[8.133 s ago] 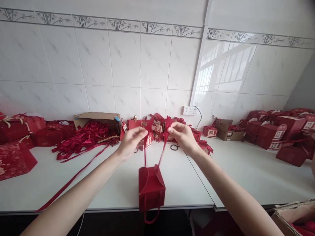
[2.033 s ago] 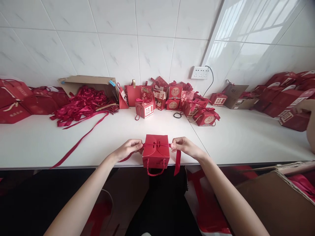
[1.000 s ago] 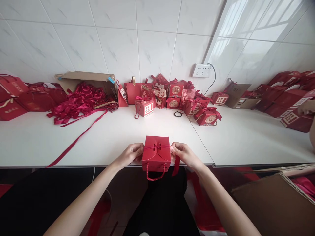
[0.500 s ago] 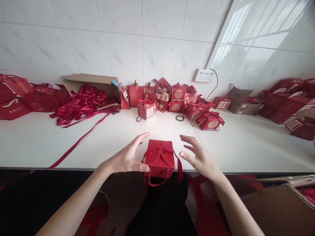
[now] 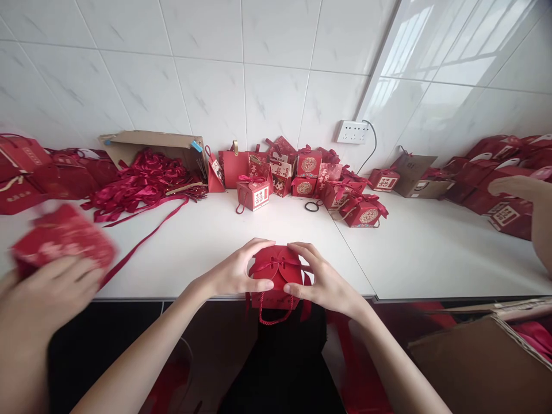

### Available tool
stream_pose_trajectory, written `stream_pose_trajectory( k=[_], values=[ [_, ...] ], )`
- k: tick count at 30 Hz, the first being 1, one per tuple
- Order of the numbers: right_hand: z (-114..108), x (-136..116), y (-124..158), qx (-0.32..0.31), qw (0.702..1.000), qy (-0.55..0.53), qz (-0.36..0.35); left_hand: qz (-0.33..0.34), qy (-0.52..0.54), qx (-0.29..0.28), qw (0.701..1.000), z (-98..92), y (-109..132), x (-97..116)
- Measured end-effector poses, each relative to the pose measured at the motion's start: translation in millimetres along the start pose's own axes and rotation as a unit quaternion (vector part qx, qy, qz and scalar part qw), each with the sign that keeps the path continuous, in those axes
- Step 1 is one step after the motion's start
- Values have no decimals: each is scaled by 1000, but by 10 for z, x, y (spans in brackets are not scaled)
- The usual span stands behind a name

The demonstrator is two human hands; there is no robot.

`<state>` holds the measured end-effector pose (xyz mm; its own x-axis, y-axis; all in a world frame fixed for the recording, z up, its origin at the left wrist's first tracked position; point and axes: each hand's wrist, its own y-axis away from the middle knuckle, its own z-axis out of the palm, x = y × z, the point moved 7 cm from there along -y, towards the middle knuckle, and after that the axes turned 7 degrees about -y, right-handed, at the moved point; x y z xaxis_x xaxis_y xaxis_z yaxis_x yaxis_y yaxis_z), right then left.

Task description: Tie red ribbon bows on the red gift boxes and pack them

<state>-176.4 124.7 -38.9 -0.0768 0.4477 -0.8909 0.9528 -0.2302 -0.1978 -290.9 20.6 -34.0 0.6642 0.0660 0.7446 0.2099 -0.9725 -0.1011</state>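
At the near edge of the white table (image 5: 207,241) stood our red gift box (image 5: 276,298), its rounded flaps (image 5: 281,276) shut on top. Our left hand (image 5: 235,276) and right hand (image 5: 323,282) clasped its sides, fingers curled over the top. A red ribbon (image 5: 276,263) crossed the flaps; a twisted cord handle (image 5: 275,319) hung off the front. Half a second before, our hands had hovered spread open beside it, and a co-worker's hand (image 5: 47,293) with a blurred red box (image 5: 64,238) had since entered near left.
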Motion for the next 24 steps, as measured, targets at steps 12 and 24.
stream_pose_trajectory(
  k=[12,24],
  values=[
    [-29,83,27,-3,997,-78,6,-29,78,2,997,20,52,-163],
    [-95,331,19,31,988,-110,107,-105,115,9,988,-23,179,-390]
  ],
)
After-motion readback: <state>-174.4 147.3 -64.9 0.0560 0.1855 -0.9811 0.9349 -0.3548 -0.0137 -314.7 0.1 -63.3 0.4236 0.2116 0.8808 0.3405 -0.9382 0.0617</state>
